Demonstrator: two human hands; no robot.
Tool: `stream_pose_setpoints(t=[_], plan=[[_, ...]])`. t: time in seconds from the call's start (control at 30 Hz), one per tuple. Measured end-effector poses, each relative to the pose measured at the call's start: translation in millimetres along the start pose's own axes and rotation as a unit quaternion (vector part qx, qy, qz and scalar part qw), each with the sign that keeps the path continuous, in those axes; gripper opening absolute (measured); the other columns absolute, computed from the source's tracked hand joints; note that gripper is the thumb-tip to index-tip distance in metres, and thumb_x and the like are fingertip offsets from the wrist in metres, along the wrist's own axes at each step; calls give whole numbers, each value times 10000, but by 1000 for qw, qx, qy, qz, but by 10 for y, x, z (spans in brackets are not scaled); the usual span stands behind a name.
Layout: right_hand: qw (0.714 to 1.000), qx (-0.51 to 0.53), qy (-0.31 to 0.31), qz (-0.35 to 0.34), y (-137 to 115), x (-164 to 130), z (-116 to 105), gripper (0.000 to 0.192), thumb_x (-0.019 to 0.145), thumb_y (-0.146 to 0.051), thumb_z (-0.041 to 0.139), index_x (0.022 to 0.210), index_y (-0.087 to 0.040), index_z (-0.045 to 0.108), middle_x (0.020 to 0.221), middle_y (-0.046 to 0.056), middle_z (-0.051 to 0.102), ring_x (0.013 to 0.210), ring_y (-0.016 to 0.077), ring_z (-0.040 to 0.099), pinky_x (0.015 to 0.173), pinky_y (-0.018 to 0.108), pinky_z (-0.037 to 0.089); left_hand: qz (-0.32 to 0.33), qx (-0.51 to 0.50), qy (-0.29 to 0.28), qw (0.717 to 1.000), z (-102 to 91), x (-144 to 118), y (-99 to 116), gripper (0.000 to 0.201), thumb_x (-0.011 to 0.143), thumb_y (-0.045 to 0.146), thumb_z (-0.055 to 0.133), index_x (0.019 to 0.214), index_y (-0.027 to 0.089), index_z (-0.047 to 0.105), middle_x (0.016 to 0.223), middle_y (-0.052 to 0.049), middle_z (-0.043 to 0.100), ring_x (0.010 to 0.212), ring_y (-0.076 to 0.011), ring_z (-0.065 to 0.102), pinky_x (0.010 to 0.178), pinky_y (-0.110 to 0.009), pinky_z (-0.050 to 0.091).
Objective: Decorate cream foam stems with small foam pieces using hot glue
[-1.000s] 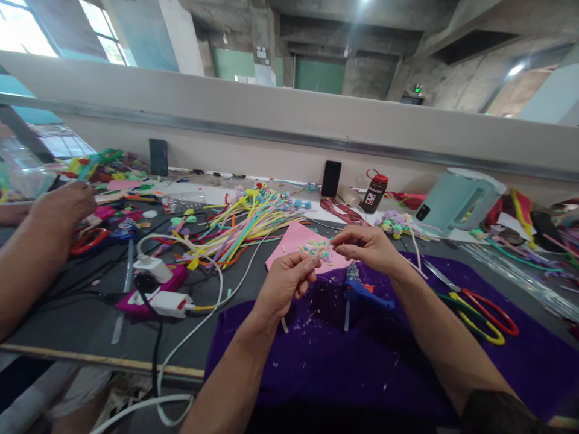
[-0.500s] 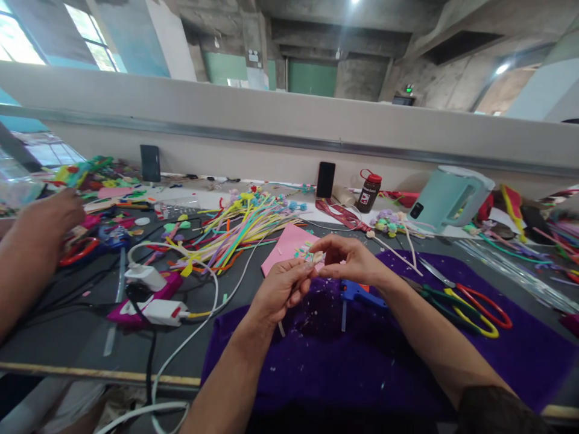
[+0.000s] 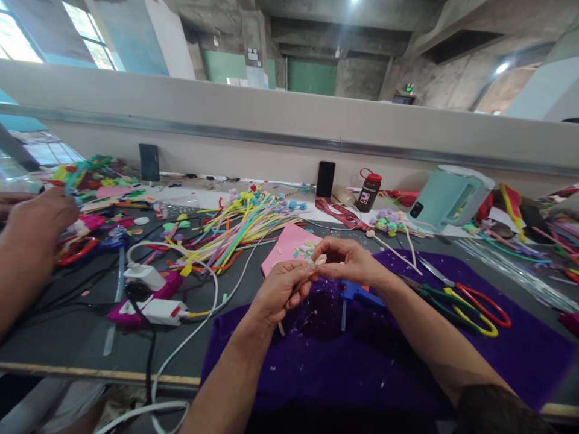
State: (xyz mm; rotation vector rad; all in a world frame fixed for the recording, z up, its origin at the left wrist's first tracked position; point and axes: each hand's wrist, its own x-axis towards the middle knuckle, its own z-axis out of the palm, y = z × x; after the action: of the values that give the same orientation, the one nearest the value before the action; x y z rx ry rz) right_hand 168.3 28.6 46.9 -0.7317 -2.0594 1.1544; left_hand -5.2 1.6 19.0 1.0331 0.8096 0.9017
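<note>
Between my fingertips is a small cream pipe-cleaner flower [image 3: 321,260]. My left hand [image 3: 289,288] is closed around its stem, whose pale end pokes out below the palm. From the other side my right hand [image 3: 346,259] pinches the flower at its edge with thumb and fingers. Just behind my hands lies a pink sheet [image 3: 289,239] with small coloured bits [image 3: 306,248] scattered over it. A blue glue gun [image 3: 359,293] rests under my right wrist on the purple cloth [image 3: 325,367], partly hidden.
Scissors with red and yellow handles [image 3: 484,306] and dark green-handled pliers [image 3: 446,304] lie to the right. Bundled pipe cleaners [image 3: 239,232] are behind left. A power strip [image 3: 167,289] trails white cables. A kettle [image 3: 446,199] stands behind right; another person's hand [image 3: 45,214] is at left.
My right fingers have closed in on the cream flower, which shows a little further right and lower. The other person's hand at the left has shifted slightly left.
</note>
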Motion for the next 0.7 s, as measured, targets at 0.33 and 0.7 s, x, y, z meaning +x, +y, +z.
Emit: stream_pose_setpoints(t=[0.33,0.7], plan=[[1000,3,8,6,8,4,9,213,746,-270,597,922,-157,556,717,-4,587,562,80,507,506,195,378,7,-17,2,1000,10,4,-10,237,721,346,582,650,120,570,394,50,458,248,-8,286,270,-138,117],[982,135,110,70,59,51,313,189,736,-338,603,753,-153,570,563,-34,529,421,60,467,367,170,304,191,-131,141,962,48,-3,28,177,666,332,653,720,165,665,864,-19,626,730,-107,559,610,-200,445]])
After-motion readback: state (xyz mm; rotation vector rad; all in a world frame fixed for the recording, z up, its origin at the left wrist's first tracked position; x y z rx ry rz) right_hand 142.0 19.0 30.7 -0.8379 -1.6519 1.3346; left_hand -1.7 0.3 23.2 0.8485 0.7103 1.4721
